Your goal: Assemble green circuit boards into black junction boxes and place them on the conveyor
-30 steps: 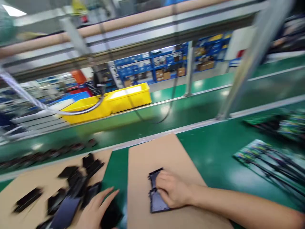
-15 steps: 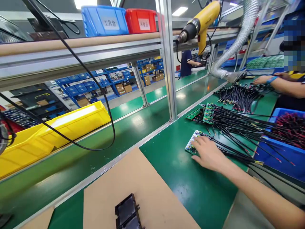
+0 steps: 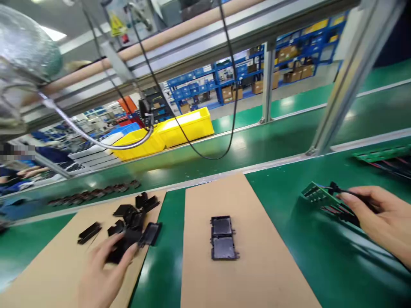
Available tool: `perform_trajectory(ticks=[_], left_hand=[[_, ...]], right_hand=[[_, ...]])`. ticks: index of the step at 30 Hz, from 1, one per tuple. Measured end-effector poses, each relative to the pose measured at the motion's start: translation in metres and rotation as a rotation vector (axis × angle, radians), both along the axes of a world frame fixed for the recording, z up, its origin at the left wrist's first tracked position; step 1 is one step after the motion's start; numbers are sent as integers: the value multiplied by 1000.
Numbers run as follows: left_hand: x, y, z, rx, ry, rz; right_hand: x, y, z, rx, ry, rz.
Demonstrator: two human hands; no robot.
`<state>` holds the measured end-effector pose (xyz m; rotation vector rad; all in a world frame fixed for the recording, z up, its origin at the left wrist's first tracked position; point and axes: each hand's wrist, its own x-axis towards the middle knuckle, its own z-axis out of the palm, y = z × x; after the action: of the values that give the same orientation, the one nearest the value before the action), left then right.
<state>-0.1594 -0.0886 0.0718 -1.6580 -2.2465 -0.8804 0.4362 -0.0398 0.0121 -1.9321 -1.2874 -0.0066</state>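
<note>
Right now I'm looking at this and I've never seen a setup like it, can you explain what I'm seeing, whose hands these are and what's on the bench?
The picture comes from a camera worn on a person's head, looking down at their own two bare hands at a factory bench. The left hand rests on a pile of small black plastic parts scattered on a sheet of cardboard. The right hand holds a green circuit board by its attached black wires above the green mat. Between them, on a second cardboard sheet, lies a black plastic housing, touched by neither hand. Behind are yellow bins and hanging cables.
</note>
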Motion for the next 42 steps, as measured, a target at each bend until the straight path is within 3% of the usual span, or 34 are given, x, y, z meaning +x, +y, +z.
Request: perform_trajectory(ticks=[2,5,9,12,14,16,19,21,24,26,28,31,36,38,39,41,42], left_hand=[[41,27,-1,-36,-79,-210],[114,86,-12,-250,-165,-500],[181,133,-20,-301,-262,-585],[214,140,-13,-350,-378,-681],[241,136,-5,-464,-469,-828],[272,130,2,-682,-647,-1059],[307,117,12,-918,-888,-1320],[313,109,22,-861,-914,-1382],[305,101,44,-617,-801,-1506],[300,99,60,-435,-663,-1569],[300,99,72,-298,-593,-1596],[307,99,82,-201,-613,-1678],[316,98,87,-63,-530,-1798],[319,99,83,62,-524,-1716],[322,101,80,121,-581,-1612],[330,101,70,124,-816,-1380],[335,100,65,53,-971,-1315]], right_hand=[[-27,9,3,-69,58,103],[-57,12,14,-38,72,241],[-61,6,27,34,61,321],[-67,-1,38,127,30,323],[-85,-9,46,266,-24,391],[-107,-22,57,364,-110,587],[-118,-52,76,303,-203,912],[-102,-73,89,311,-156,922],[-65,-92,104,410,-46,620],[-48,-90,111,313,18,490],[-45,-78,115,100,130,576],[-56,-58,117,-107,320,845],[-72,-52,123,-17,689,1105],[-77,-54,123,22,793,1170],[-80,-55,123,46,792,1140],[-86,-55,119,123,718,966],[-90,-54,117,167,665,864]])
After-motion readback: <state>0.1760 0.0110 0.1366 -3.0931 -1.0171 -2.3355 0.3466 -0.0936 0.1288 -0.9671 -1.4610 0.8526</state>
